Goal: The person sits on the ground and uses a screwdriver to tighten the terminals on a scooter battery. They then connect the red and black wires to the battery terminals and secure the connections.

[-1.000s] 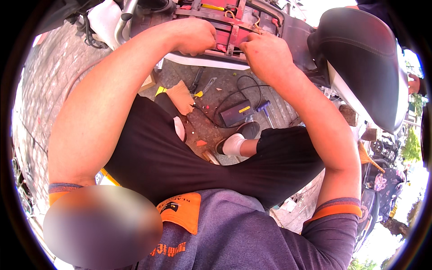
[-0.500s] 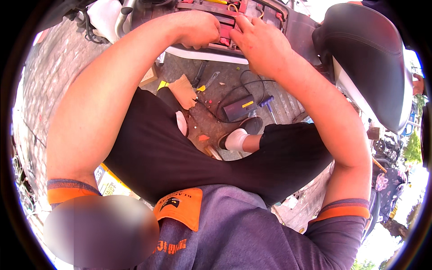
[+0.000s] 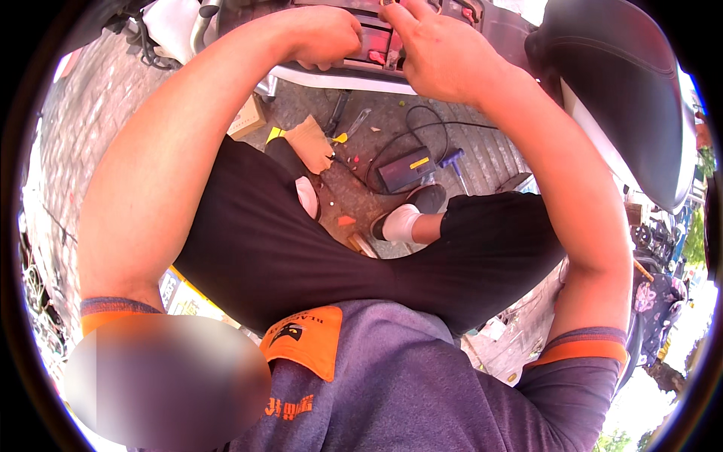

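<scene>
At the top of the view, both hands are at the open battery compartment (image 3: 376, 75) of a scooter, where dark battery blocks with red terminal covers (image 3: 376, 56) show between them. My left hand (image 3: 331, 38) is curled closed at the compartment's left part; whatever its fingers hold is hidden. My right hand (image 3: 448, 56) reaches in from the right with its fingers bent together near the upper picture edge. A bit of tan wire (image 3: 386, 2) shows at its fingertips. What they grip is cut off from view.
Below the scooter lie a black charger-like box (image 3: 405, 170) with a cable, a blue-handled tool (image 3: 452, 158), torn cardboard (image 3: 309, 145) and a small carton (image 3: 247, 119). The black scooter seat (image 3: 614, 83) stands at the right. My knees and feet frame the pavement between.
The view has shifted, so the compartment sits higher in the picture. My right hand has moved upward, its fingertips now at the tan wire. My left hand stays curled in much the same place.
</scene>
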`<state>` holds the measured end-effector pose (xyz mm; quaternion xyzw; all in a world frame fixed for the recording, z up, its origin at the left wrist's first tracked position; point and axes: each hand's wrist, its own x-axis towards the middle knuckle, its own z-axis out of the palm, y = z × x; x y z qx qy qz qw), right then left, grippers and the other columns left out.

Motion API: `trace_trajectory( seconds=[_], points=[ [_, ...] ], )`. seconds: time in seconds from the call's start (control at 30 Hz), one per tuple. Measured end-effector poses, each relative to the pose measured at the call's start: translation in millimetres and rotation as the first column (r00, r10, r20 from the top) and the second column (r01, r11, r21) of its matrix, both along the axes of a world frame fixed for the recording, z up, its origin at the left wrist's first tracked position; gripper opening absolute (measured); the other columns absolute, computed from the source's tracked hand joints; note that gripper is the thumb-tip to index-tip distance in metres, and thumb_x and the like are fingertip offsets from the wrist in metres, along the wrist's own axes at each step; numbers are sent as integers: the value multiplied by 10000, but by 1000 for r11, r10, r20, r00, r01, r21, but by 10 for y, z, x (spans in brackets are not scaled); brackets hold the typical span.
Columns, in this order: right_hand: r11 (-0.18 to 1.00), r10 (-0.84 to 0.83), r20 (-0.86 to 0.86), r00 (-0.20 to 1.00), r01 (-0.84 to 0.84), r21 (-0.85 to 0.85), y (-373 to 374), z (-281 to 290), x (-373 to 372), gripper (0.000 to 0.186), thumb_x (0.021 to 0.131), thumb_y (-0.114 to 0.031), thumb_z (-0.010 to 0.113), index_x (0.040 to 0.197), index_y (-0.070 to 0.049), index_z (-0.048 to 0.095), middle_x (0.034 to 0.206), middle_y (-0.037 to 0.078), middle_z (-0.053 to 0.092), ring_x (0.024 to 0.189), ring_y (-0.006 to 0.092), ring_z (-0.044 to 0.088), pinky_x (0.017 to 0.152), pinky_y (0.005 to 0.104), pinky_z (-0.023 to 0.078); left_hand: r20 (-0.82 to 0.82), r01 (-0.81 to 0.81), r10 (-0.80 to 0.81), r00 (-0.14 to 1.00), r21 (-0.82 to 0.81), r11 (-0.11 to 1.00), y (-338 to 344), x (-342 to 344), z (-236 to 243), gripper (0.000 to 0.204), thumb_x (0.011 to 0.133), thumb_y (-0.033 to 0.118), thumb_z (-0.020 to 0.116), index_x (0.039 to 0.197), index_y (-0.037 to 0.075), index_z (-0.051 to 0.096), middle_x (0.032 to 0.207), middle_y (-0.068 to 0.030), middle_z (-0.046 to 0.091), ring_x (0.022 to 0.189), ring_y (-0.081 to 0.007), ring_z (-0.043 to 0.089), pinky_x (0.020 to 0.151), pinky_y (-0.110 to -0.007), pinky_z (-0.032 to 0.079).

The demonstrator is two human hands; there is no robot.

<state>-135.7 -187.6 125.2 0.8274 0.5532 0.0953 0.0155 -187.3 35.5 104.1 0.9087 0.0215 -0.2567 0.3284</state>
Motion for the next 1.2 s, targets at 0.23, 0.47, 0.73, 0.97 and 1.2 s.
trace_trajectory(
  seconds=[0.23,0.47,0.73,0.97,1.2],
  points=[
    [996,-85,13,996,85,42,-125,-53,68,288,1037,-287,613,1185,-42,642,945,156,771,919,331,785,731,474,632,-7,50,-50,999,2,999,-14,42,26,365,970,278,624,1245,70,744,947,-75,764,815,-180,718,753,-357,585],
    [944,-261,-77,962,238,-230,7,151,44,255,1036,-282,617,1213,-103,659,977,157,761,936,352,782,757,496,628,-20,94,-93,995,43,995,44,28,19,362,971,268,603,1230,50,733,961,-86,762,833,-193,729,760,-364,587],
    [997,-79,-53,995,80,17,-122,-55,35,259,1018,-290,651,1170,-80,645,1100,160,750,963,382,774,765,488,625,-24,61,-61,998,15,998,-11,28,33,362,973,270,603,1230,46,727,963,-87,759,843,-192,732,757,-363,588],
    [998,-37,-45,998,34,-45,-127,-3,23,246,988,-267,668,1154,-88,639,1033,147,725,931,363,770,773,483,622,-50,2,-5,999,-53,999,-6,-2,81,359,972,270,602,1226,49,725,979,-74,757,843,-190,725,747,-364,592],
    [980,-120,-91,989,104,-167,-23,47,100,297,961,-219,690,1222,-96,619,1068,138,684,970,357,747,800,467,619,-62,-1,-3,998,-67,998,-7,-15,83,365,956,265,600,1228,61,731,975,-71,755,842,-185,725,747,-359,593]
  ],
)
